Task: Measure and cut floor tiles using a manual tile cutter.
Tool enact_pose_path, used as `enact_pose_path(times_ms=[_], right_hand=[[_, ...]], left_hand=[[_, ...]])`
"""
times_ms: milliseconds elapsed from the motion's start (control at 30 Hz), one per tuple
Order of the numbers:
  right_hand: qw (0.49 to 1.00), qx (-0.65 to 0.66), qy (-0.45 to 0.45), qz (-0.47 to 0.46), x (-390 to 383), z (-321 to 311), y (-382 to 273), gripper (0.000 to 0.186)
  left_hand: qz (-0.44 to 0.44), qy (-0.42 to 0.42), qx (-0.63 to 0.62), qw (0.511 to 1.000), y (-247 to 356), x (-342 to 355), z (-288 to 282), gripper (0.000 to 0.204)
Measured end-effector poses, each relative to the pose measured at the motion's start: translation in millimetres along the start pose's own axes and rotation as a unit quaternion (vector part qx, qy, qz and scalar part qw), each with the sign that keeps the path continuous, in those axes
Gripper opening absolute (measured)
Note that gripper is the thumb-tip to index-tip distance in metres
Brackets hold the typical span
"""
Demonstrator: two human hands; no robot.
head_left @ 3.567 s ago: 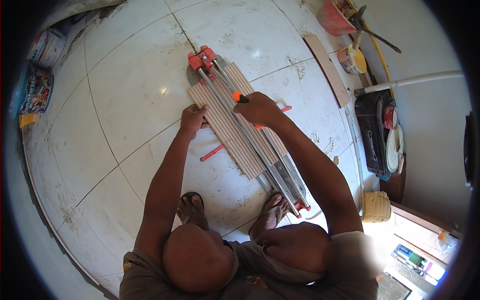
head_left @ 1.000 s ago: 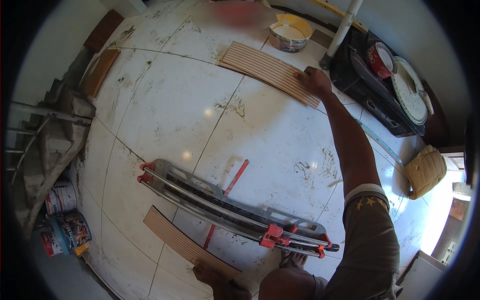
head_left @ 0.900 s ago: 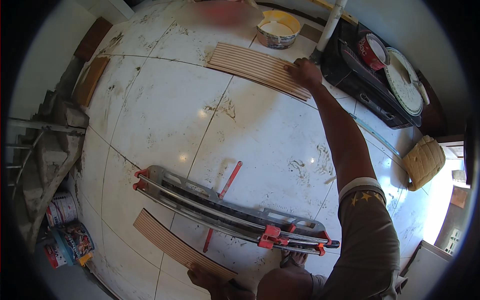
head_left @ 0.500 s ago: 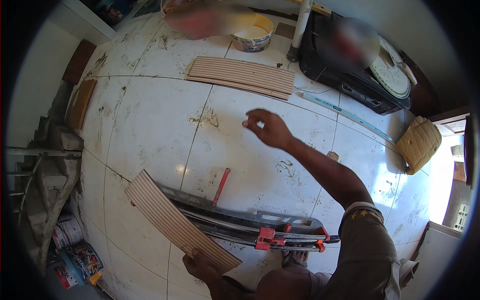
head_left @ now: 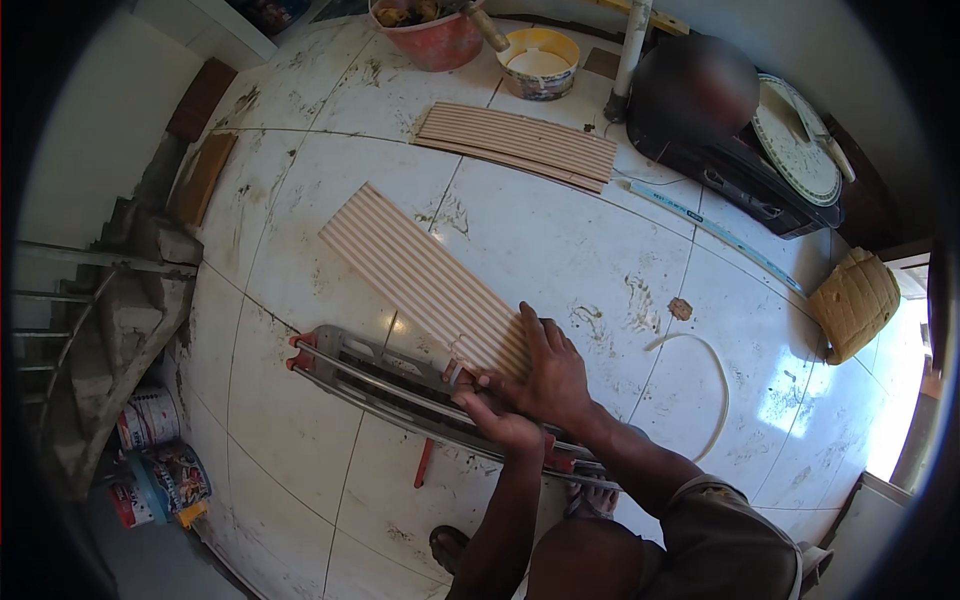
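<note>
At the red-and-grey metal rail cutter (head_left: 345, 378), you're apparently positioning a ribbed beige rectangular panel (head_left: 425, 275), right hand (head_left: 556, 378) spread, left hand (head_left: 510, 428) unclear; next calls for steady support.

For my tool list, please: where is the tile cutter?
In the head view, the tile cutter lies on the floor, below and slightly left of centre, partly hidden by the left hand and right hand at the ribbed tile.

Grey-brown short sleeve (head_left: 735, 535), paler cuff (head_left: 690, 485), bare forearms (head_left: 645, 452), bare fingers (head_left: 533, 333), 1 dark sandal (head_left: 443, 546)
</note>
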State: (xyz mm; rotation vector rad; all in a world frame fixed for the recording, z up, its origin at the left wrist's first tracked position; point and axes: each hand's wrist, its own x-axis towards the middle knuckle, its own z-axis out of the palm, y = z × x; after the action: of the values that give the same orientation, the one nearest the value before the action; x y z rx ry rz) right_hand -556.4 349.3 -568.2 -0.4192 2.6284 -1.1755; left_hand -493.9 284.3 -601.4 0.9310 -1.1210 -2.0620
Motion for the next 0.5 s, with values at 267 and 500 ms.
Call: enact_pose_path(times_ms=[267, 500], right_hand=[[0.892, 0.429, 0.025, 0.139, 25.6, -54.2, 62.8, 0.058], [0.901, 0.405, -0.005, 0.155, 4.3, -46.9, 70.3, 0.060]], left_hand=[[-0.020, -0.038, -0.020, 0.999, 18.6, 29.8, 2.9, 0.070], [0.001, -0.041, -0.009, 0.999, 14.8, 37.9, -9.8, 0.080]])
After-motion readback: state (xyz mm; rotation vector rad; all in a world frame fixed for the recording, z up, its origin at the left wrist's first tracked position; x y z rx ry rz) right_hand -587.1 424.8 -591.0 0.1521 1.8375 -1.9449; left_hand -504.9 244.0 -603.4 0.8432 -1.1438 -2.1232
